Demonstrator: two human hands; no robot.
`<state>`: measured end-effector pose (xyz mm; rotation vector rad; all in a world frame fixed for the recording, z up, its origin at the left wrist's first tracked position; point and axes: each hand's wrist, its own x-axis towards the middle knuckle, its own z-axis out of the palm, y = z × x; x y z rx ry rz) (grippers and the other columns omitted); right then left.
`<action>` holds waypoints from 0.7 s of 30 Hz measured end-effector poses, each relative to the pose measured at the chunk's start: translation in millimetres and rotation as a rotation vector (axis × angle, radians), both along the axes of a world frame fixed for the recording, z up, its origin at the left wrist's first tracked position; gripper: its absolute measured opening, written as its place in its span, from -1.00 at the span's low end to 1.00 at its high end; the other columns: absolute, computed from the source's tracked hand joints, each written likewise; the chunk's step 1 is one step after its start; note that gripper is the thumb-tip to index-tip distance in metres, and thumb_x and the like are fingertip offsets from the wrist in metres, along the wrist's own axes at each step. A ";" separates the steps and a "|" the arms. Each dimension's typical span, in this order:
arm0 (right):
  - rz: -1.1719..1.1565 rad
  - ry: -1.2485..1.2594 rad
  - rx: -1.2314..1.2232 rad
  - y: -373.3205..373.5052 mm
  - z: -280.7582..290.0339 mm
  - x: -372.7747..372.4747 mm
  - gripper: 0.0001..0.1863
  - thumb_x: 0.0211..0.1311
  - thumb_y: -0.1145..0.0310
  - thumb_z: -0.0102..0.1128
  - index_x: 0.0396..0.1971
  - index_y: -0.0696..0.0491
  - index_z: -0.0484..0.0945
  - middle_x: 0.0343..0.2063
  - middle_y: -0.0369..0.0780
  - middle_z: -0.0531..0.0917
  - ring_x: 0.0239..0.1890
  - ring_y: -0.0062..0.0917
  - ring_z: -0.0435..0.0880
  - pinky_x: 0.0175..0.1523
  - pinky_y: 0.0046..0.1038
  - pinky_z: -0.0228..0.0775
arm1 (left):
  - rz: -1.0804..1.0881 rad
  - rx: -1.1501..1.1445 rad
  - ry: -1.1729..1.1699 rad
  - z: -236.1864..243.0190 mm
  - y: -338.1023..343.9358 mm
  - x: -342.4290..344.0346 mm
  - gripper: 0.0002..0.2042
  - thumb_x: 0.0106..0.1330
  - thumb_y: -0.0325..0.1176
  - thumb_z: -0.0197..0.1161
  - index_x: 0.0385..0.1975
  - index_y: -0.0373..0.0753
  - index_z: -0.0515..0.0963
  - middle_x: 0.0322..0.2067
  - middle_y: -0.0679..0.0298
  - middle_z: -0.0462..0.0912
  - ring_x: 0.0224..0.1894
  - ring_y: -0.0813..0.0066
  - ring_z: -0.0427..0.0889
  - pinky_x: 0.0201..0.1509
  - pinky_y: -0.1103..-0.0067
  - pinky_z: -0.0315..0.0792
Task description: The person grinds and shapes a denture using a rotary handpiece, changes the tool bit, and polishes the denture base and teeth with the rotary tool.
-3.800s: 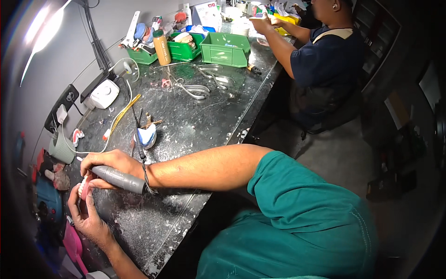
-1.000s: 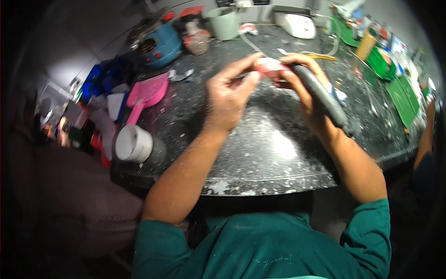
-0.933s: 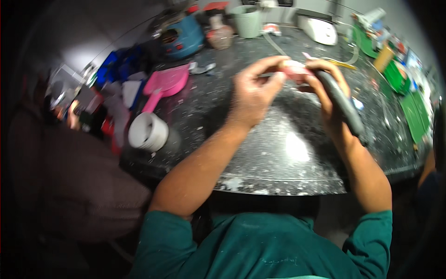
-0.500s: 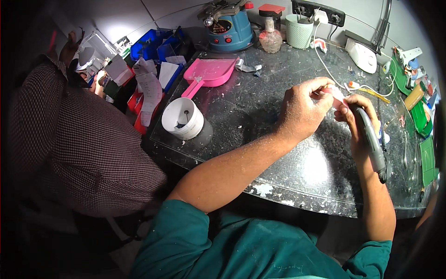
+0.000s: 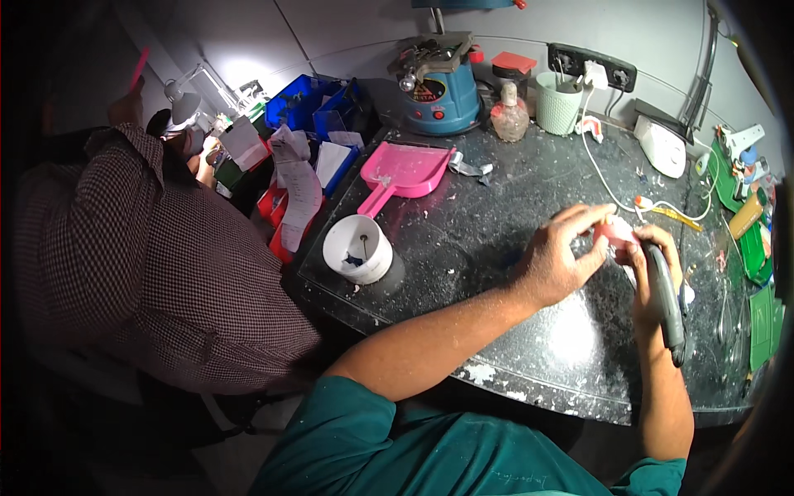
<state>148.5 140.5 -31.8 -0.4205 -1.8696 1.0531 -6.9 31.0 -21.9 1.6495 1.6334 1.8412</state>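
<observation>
Over the right half of the dark bench, my left hand (image 5: pixel 556 258) holds a pink denture (image 5: pixel 616 236) with pale teeth. Its thumb and fingers grip the piece from the left side. My right hand (image 5: pixel 644 285) is closed around a dark grey rotary handpiece (image 5: pixel 667 307), whose back end points toward me. The fingertips of the right hand meet the denture's right edge. Fingers hide the handpiece's working tip. Pale dust coats my left hand and forearm.
A white tub (image 5: pixel 370 258) stands at the left bench edge, near a pink dustpan (image 5: pixel 416 172). Behind are a blue machine (image 5: pixel 441 106), a glass bottle (image 5: pixel 509 120) and a light green basket (image 5: pixel 556 107). A white cable (image 5: pixel 592 165) crosses the right side. Another person (image 5: pixel 190 273) is close on my left.
The whole view has shifted, so the bench items sit lower and farther right. My left fingers are spread wider around the denture, and more of it shows. The handpiece stays in my right hand.
</observation>
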 end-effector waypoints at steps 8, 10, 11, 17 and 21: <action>-0.087 -0.061 0.370 0.6 -6.4 6.3 -0.75 0.16 0.59 0.29 -0.15 0.14 0.52 -0.21 -0.17 0.56 -0.19 -0.51 0.61 -0.15 -0.53 0.49 | 0.044 0.104 0.128 2.5 -2.0 -3.4 -0.59 0.19 -0.59 0.20 0.09 -0.37 0.52 -0.16 0.05 0.64 -0.13 0.22 0.62 0.02 0.43 0.48; -0.080 0.029 0.209 -4.8 -4.2 -3.0 -0.63 0.08 0.70 0.30 -0.11 0.11 0.49 -0.24 -0.16 0.60 -0.11 -0.42 0.62 -0.02 -0.43 0.47 | 0.076 0.132 0.148 1.5 0.8 -4.8 -0.60 0.17 -0.60 0.21 0.07 -0.37 0.54 -0.17 0.06 0.64 -0.15 0.22 0.61 -0.01 0.43 0.49; -0.067 0.025 0.307 1.3 -7.0 -2.0 -0.60 0.05 0.72 0.32 -0.10 0.10 0.48 -0.24 -0.16 0.60 -0.12 -0.41 0.62 0.00 -0.41 0.46 | 0.079 0.113 0.156 1.9 0.9 -5.0 -0.60 0.16 -0.61 0.22 0.06 -0.37 0.54 -0.17 0.06 0.64 -0.16 0.21 0.61 -0.02 0.42 0.49; -0.087 0.029 0.324 2.7 -8.9 -0.7 -0.62 0.06 0.70 0.34 -0.11 0.11 0.49 -0.22 -0.17 0.61 -0.16 -0.45 0.63 -0.01 -0.44 0.49 | 0.068 0.076 0.104 2.0 0.2 -4.7 -0.64 0.19 -0.57 0.22 0.02 -0.36 0.57 -0.19 0.04 0.65 -0.13 0.16 0.64 0.01 0.42 0.50; -0.032 0.060 0.161 6.8 -14.0 0.8 -0.67 0.14 0.63 0.33 -0.10 0.12 0.50 -0.18 -0.19 0.59 -0.15 -0.52 0.64 -0.02 -0.49 0.50 | 0.041 0.048 0.043 -0.4 1.1 -3.7 -0.66 0.21 -0.52 0.22 0.01 -0.36 0.58 -0.16 0.04 0.66 -0.09 0.23 0.65 0.05 0.44 0.49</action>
